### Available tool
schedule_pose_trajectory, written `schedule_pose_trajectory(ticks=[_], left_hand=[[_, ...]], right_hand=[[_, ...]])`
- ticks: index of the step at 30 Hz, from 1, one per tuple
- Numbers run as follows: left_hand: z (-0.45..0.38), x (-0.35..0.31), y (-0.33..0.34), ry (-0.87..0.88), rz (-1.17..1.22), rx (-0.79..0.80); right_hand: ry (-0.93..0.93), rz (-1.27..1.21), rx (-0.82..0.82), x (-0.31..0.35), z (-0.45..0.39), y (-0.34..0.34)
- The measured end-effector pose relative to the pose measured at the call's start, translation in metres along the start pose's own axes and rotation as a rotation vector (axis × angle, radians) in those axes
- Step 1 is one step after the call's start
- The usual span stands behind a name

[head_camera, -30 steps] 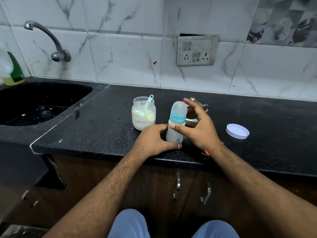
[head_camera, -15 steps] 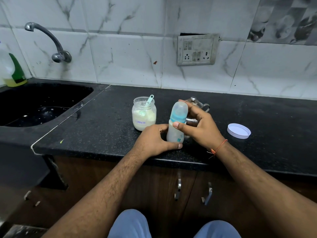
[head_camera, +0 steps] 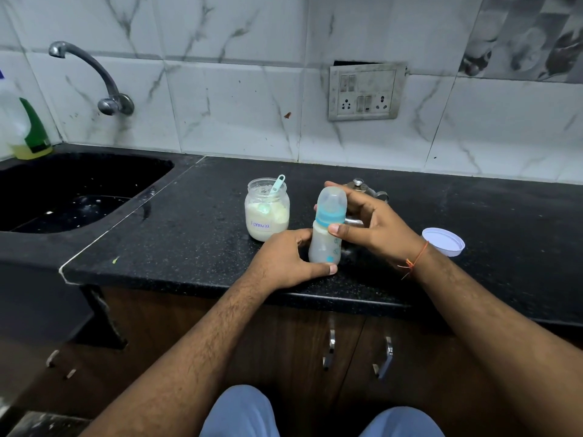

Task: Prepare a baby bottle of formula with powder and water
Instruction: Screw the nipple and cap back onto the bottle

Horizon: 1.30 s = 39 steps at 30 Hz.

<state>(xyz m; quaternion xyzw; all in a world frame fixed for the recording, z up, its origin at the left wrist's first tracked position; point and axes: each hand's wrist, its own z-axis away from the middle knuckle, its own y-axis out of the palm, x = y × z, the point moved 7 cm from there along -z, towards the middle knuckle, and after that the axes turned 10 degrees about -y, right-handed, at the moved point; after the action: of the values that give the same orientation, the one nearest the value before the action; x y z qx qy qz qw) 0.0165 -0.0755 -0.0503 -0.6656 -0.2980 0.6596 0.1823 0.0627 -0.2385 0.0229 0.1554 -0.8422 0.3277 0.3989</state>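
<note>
A: Two hands are on the baby bottle [head_camera: 325,244], which stands upright on the black worktop [head_camera: 189,234] near its front edge. What does each one do?

B: Left hand [head_camera: 284,260] holds the bottle low down, fingers curled round the base with the thumb [head_camera: 325,269] laid across the front of it. Right hand [head_camera: 375,225] is at the blue collar [head_camera: 329,217]: its thumb presses just under the collar and its fingers [head_camera: 339,187] wrap round behind the clear cap [head_camera: 332,200].

A: So both sets of fingers are clamped on the bottle?

B: Yes, one low, one high. The cap is on, and the bottle's body looks cloudy white inside.

A: What stands near the bottle?

B: Just to its left is the formula jar [head_camera: 267,209], open, with pale powder in it and a label reading "Formula". A small teal scoop [head_camera: 277,183] leans in the jar, handle out over the rim. Behind the bottle, mostly hidden by the right hand, is a steel vessel [head_camera: 359,186] with a knob on top; I cannot tell what kind.

A: And the jar's lid?

B: A white lid [head_camera: 443,241] lies on the worktop well to the right of the bottle, past the right wrist, which wears an orange thread [head_camera: 415,260].

A: Anything farther off?

B: Far left of the bottle is a black sink [head_camera: 63,190], with a tap [head_camera: 91,74] on the tiled wall above it. A switch plate [head_camera: 366,91] sits on the wall behind the bottle.
</note>
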Motion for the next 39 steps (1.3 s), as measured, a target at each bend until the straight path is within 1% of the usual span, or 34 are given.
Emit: schedule_pose_trajectory(ticks=[2, 6, 10, 12, 15, 17, 22, 25, 27, 30, 32, 37, 39], left_hand=[[0.0, 0.0, 0.0, 0.005, 0.002, -0.003], [0.001, -0.001, 0.001, 0.008, 0.019, -0.003], [0.002, -0.004, -0.001, 0.021, 0.002, -0.005], [0.002, -0.003, -0.001, 0.018, 0.002, -0.003], [0.001, -0.002, 0.0, 0.017, 0.004, -0.002], [0.001, -0.001, -0.001, 0.019, 0.002, -0.007], [0.001, -0.002, -0.001, 0.021, -0.007, -0.011], [0.001, -0.002, 0.0, 0.014, -0.001, -0.017], [0.0, 0.0, 0.0, 0.007, 0.011, -0.021], [-0.001, 0.001, 0.0, 0.0, 0.01, -0.025], [0.0, 0.0, 0.0, 0.005, 0.007, -0.023], [0.002, -0.001, -0.001, 0.01, 0.003, -0.024], [0.002, -0.001, -0.001, 0.001, 0.011, -0.03]], right_hand=[[0.002, 0.006, -0.037, -0.002, 0.003, 0.0], [-0.042, 0.029, -0.193, -0.004, 0.011, 0.005], [-0.113, 0.139, -0.375, 0.001, 0.021, 0.005], [-0.133, 0.187, -0.431, 0.003, 0.024, 0.002], [-0.12, 0.243, -0.375, 0.005, 0.023, 0.004], [-0.089, 0.209, -0.343, 0.002, 0.022, 0.004], [-0.108, 0.263, -0.381, 0.003, 0.022, 0.001], [-0.055, 0.131, -0.292, -0.001, 0.02, 0.008], [-0.034, 0.02, -0.285, -0.002, 0.02, 0.011], [-0.037, 0.04, -0.345, -0.003, 0.02, 0.007], [-0.032, 0.069, -0.342, -0.004, 0.02, 0.006], [0.027, -0.024, -0.206, -0.005, 0.011, 0.007], [0.017, -0.037, -0.195, -0.007, 0.01, 0.006]])
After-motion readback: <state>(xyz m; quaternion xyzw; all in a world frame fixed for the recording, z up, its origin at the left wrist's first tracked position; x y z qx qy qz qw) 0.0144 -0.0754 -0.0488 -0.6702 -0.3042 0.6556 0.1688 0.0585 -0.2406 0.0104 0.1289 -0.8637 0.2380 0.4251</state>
